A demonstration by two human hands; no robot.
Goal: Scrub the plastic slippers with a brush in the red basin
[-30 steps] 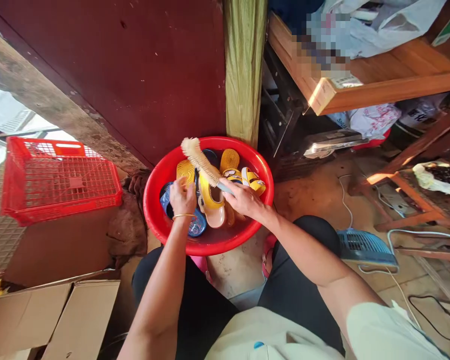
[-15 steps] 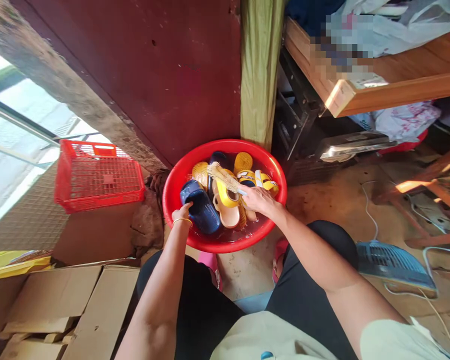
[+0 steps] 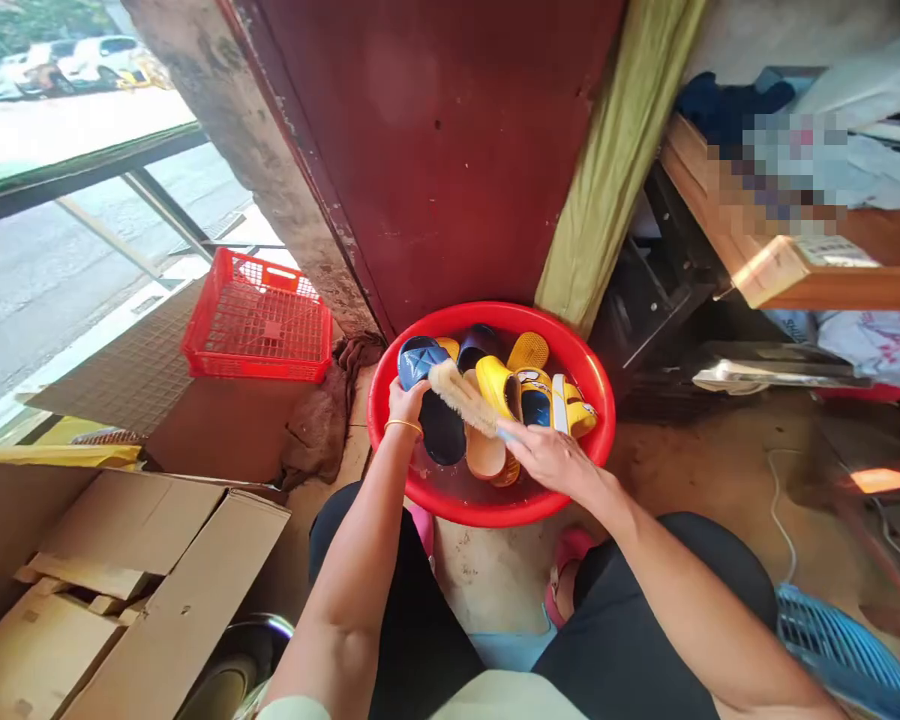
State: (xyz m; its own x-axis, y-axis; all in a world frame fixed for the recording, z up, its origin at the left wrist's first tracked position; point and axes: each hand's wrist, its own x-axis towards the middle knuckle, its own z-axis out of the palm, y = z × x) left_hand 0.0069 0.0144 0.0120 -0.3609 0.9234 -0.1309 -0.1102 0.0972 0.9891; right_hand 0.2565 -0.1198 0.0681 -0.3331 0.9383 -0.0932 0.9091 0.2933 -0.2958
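A red basin (image 3: 604,400) of water stands between my feet with several slippers in it. My left hand (image 3: 407,402) grips a dark blue slipper (image 3: 442,428) by its side, near the strap. In my right hand (image 3: 547,455) is the handle of a scrubbing brush (image 3: 461,395); its pale bristle head lies over the blue slipper's edge, and I cannot tell whether it touches. Beside it are a yellow slipper (image 3: 498,386), a beige-soled slipper (image 3: 484,455) and a yellow and white slipper (image 3: 574,408). The brush partly covers the slippers below it.
A red plastic crate (image 3: 259,330) sits left of the basin, by a brown cloth (image 3: 322,430). Cardboard boxes (image 3: 187,600) lie at lower left. Behind the basin is a dark red door panel (image 3: 450,150). A wooden table (image 3: 862,280) and a blue fan (image 3: 847,640) are at right.
My view has swung left, so things sit further right. My left hand has shifted up along the blue slipper toward its strap, and the slipper is turned. The brush stays in my right hand.
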